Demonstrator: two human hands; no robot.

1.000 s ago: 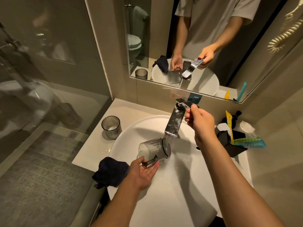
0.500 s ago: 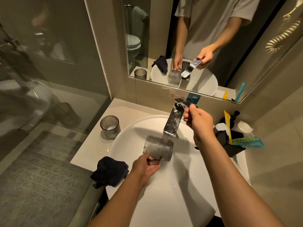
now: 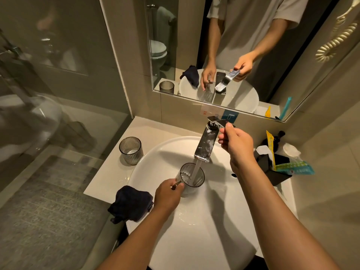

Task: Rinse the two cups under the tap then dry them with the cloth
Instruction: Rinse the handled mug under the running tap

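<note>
Left hand (image 3: 167,193) grips upright cup (image 3: 191,177) under tap (image 3: 204,145); right hand (image 3: 236,144) pinches lever (image 3: 221,121).

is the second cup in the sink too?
No, the second cup stands on the counter left of the sink, upright and untouched.

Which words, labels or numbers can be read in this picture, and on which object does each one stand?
None can be read.
Red and blue stickers on the wall behind the tap: print too small.
Green packet right of the sink: print blurred.
Yellow packet: print blurred.
</note>
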